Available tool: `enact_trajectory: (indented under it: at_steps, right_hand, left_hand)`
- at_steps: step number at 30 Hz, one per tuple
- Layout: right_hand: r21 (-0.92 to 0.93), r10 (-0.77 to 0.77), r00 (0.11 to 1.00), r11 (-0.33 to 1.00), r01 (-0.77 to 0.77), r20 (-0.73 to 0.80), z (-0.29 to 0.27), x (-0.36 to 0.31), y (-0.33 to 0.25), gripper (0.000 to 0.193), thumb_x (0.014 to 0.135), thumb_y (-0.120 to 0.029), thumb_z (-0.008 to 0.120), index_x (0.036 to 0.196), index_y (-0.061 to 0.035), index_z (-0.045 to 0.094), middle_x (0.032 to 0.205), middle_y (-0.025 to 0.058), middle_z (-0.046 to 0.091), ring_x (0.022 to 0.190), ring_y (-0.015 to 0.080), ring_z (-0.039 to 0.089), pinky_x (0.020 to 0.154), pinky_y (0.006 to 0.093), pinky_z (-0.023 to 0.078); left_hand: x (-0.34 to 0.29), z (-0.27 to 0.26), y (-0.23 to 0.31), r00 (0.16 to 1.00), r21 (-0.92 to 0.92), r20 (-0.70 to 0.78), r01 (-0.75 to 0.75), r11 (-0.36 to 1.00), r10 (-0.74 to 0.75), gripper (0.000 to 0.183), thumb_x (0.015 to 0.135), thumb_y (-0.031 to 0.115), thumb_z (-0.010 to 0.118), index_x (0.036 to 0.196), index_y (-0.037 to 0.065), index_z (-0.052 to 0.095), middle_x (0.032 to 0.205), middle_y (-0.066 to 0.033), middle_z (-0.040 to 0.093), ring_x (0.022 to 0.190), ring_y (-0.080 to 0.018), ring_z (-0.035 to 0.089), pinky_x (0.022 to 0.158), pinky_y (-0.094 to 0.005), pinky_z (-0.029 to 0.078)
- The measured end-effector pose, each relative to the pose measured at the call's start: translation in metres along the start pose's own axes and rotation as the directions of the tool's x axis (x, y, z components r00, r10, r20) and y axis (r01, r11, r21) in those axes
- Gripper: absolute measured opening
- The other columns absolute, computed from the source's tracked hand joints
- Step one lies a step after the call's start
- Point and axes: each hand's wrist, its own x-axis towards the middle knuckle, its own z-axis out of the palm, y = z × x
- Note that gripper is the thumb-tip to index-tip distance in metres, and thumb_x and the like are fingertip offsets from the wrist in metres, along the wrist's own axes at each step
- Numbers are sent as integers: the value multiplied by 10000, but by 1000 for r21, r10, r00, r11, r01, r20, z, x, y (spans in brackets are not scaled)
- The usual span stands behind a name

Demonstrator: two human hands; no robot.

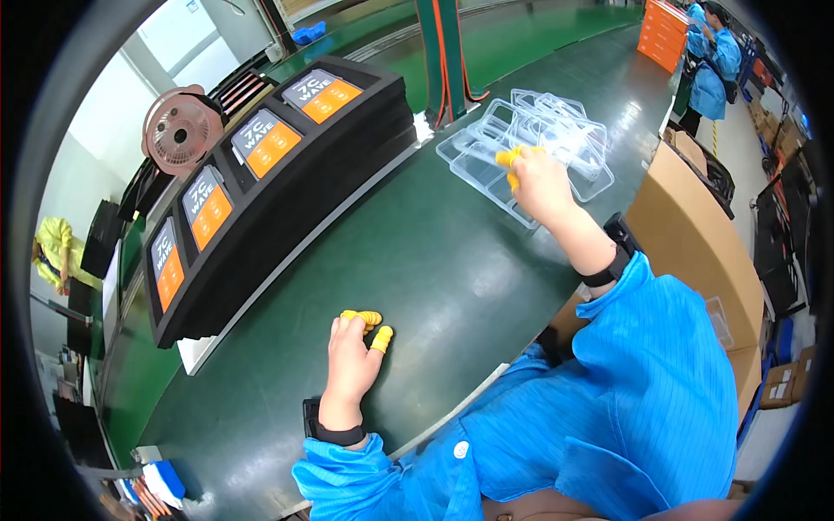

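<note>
My right hand (544, 184), with yellow finger cots on its fingertips, is at the pile of clear plastic trays (586, 161). Its bent thumb and fingers grip one clear plastic tray (476, 165) at the pile's left side. The exact contact is partly hidden by the hand. My left hand (349, 360), also in yellow finger cots, rests low over the green tabletop (452, 286). Its thumb and fingers are apart with nothing visible between them; a dark patch there looks like shadow.
A long black foam holder (313, 165) carries several grey-and-orange packs along the far left. Behind it stands a pink fan (181, 130). A green post (441, 61) rises at the back. Orange boxes (662, 35) and a cardboard box (686, 234) are on the right. Co-workers are farther off.
</note>
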Motion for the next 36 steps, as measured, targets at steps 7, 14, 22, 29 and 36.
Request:
enact_trajectory:
  at_steps: [7, 14, 22, 29, 36]
  right_hand:
    - [196, -139, 990, 971, 137, -7, -1, -5, -22, 354, 662, -163, 638, 1000, -82, 569, 1052, 93, 527, 958, 266, 506, 814, 358, 414]
    - [-69, -10, 949, 997, 34, 315, 33, 2, -28, 311, 775, -124, 466, 1077, -70, 520, 1177, 112, 474, 1036, 273, 486, 854, 469, 338]
    - [-30, -35, 957, 999, 45, 288, 33, -5, -7, 290, 700, -94, 573, 987, -56, 561, 972, 132, 531, 891, 273, 539, 741, 359, 450]
    - [167, 8, 998, 986, -19, 67, 40, 10, 2, 255, 706, -104, 577, 941, -8, 555, 939, 174, 526, 851, 314, 543, 736, 390, 454]
    - [479, -144, 987, 863, 161, -72, 10, 25, -11, 240, 730, -8, 555, 968, -34, 575, 895, 168, 572, 839, 332, 539, 734, 373, 439]
  left_hand:
    - [-1, 7, 7, 999, 4, -21, -36, 999, 36, 194, 712, 76, 640, 863, -19, 563, 821, -135, 528, 786, -258, 500, 708, -326, 430]
    - [2, 0, 3, 1000, 5, -11, -26, 1000, 26, 202, 711, 91, 638, 867, -14, 566, 833, -134, 536, 809, -271, 495, 719, -339, 426]
    - [1, -1, 0, 1000, 11, 2, -6, 1000, 6, 212, 713, 119, 633, 875, -2, 568, 856, -131, 541, 845, -287, 486, 733, -362, 417]
    - [2, 0, 0, 998, 8, -22, -55, 998, 55, 202, 719, 65, 628, 894, -14, 565, 838, -129, 533, 814, -261, 493, 723, -330, 426]
    - [2, 0, 3, 996, 31, -42, -81, 996, 82, 178, 729, 78, 620, 874, -9, 564, 823, -126, 531, 808, -255, 495, 705, -321, 426]
